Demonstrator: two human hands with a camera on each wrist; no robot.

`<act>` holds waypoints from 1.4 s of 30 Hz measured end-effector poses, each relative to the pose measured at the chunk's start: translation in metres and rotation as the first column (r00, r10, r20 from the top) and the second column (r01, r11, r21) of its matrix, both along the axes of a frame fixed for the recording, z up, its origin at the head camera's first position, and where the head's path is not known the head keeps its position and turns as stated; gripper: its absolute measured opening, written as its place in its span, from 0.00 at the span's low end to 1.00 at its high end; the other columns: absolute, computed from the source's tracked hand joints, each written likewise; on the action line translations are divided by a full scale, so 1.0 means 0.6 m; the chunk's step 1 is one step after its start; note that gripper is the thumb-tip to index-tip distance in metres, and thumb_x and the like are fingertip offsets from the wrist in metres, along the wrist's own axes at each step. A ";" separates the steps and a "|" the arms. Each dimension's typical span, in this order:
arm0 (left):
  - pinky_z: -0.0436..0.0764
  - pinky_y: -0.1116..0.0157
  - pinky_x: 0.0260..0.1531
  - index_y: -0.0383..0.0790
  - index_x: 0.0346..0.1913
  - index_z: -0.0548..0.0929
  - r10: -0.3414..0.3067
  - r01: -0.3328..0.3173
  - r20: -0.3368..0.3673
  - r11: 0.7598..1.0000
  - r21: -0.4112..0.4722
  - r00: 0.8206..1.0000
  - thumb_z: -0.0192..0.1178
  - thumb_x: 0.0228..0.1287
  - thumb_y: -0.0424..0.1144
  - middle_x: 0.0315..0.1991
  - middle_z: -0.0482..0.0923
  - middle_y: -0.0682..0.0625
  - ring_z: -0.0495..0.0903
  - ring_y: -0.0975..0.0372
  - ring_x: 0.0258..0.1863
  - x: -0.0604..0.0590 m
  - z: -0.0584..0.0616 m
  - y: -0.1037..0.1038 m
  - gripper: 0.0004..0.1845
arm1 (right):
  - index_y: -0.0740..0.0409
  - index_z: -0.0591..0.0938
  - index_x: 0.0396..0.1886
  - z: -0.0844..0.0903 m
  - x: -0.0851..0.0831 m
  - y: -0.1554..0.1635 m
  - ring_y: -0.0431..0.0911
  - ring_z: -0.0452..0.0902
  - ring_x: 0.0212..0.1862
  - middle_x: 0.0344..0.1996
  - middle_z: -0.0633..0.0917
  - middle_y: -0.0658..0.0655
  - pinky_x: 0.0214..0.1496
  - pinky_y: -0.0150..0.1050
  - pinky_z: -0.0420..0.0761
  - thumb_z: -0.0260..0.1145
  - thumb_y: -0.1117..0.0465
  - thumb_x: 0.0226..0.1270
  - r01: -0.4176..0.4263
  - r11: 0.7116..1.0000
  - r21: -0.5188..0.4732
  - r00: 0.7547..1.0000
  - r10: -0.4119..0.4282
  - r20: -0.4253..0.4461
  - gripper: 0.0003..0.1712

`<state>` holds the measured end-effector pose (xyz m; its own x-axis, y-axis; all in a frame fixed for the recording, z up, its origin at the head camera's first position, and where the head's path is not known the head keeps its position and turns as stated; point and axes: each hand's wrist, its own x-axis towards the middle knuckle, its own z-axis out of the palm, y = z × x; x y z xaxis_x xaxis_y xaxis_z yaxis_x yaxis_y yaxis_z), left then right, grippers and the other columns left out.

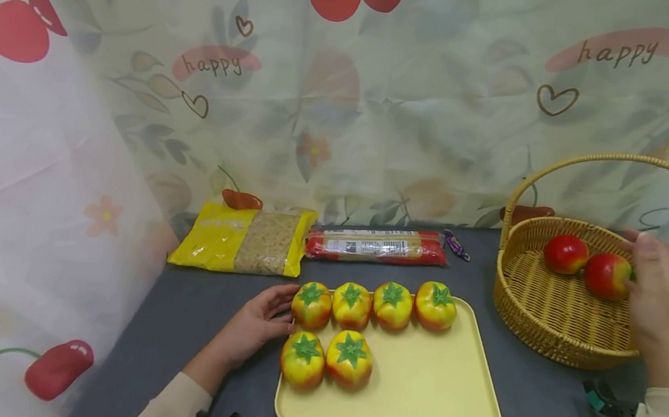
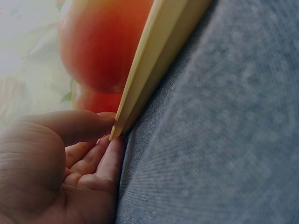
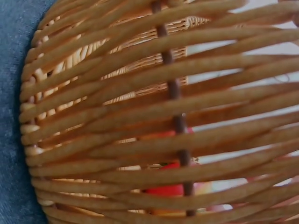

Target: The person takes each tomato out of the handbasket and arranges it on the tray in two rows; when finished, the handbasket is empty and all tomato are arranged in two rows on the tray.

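Observation:
My left hand is at the left edge of a pale yellow tray. In the left wrist view its thumb and fingers pinch the tray's rim. Several yellow-orange toy persimmons with green leafy tops sit on the tray, a row along the back and two in front at the left. My right hand is over the right side of a wicker basket, its fingers beside a red-and-yellow apple. Another red apple lies left of that one. The right wrist view shows mostly basket weave, hiding the fingers.
Behind the tray lie a yellow bag of pasta, a red-and-clear packet and a small purple-wrapped candy. The basket's tall handle arches above it. A printed cloth hangs behind the dark grey table.

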<state>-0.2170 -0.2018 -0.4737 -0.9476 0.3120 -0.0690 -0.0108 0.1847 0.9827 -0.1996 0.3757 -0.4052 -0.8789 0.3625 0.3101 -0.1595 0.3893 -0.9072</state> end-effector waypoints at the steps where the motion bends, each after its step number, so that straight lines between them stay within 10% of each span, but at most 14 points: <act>1: 0.73 0.51 0.73 0.36 0.81 0.69 0.001 -0.001 -0.001 1.000 -0.001 1.000 0.72 0.68 0.25 0.78 0.70 0.40 0.68 0.47 0.78 0.000 0.000 0.000 0.40 | 0.52 0.60 0.88 0.000 0.000 0.000 0.48 0.49 0.82 0.80 0.61 0.65 0.85 0.59 0.42 0.36 0.44 0.92 0.006 1.000 0.003 1.000 -0.006 0.013 0.35; 8: 0.72 0.52 0.73 0.36 0.81 0.69 0.008 -0.008 -0.001 1.000 0.003 1.000 0.71 0.67 0.24 0.78 0.70 0.40 0.68 0.48 0.77 -0.002 -0.004 0.000 0.40 | 0.68 0.53 0.87 -0.005 -0.007 0.003 0.54 0.46 0.82 0.78 0.55 0.71 0.83 0.45 0.43 0.38 0.43 0.92 0.010 1.000 -0.002 0.999 -0.009 0.046 0.40; 12: 0.72 0.52 0.73 0.35 0.81 0.69 0.013 -0.013 0.005 1.000 0.010 1.000 0.71 0.66 0.23 0.78 0.70 0.41 0.68 0.48 0.78 -0.003 -0.007 0.000 0.41 | 0.76 0.48 0.84 -0.003 -0.013 0.006 0.63 0.42 0.83 0.79 0.51 0.78 0.85 0.55 0.40 0.37 0.44 0.92 -0.008 1.000 0.020 0.997 0.006 0.077 0.43; 20: 0.72 0.51 0.73 0.34 0.81 0.69 0.012 -0.012 -0.004 1.000 0.009 1.000 0.71 0.67 0.24 0.78 0.70 0.40 0.68 0.47 0.78 -0.001 -0.004 0.000 0.40 | 0.75 0.48 0.86 0.011 -0.023 0.021 0.79 0.35 0.81 0.82 0.45 0.82 0.80 0.75 0.37 0.39 0.39 0.91 -0.104 0.988 0.115 0.980 0.082 0.184 0.47; 28: 0.72 0.52 0.73 0.35 0.81 0.69 0.016 -0.016 0.001 1.000 0.012 1.000 0.71 0.67 0.23 0.78 0.70 0.41 0.68 0.48 0.78 0.000 -0.002 0.002 0.41 | 0.67 0.44 0.88 0.000 -0.026 0.014 0.83 0.29 0.79 0.82 0.40 0.83 0.71 0.87 0.42 0.60 0.33 0.81 -0.060 0.938 0.342 0.950 -0.052 0.308 0.60; 42: 0.73 0.52 0.73 0.36 0.80 0.70 0.024 -0.024 0.008 1.000 0.011 1.000 0.71 0.66 0.23 0.77 0.70 0.41 0.68 0.48 0.77 -0.001 -0.003 0.003 0.41 | 0.75 0.49 0.84 -0.017 -0.030 0.010 0.91 0.40 0.66 0.70 0.40 0.92 0.56 0.84 0.56 0.70 0.41 0.77 -0.160 0.875 0.456 0.906 -0.053 0.420 0.60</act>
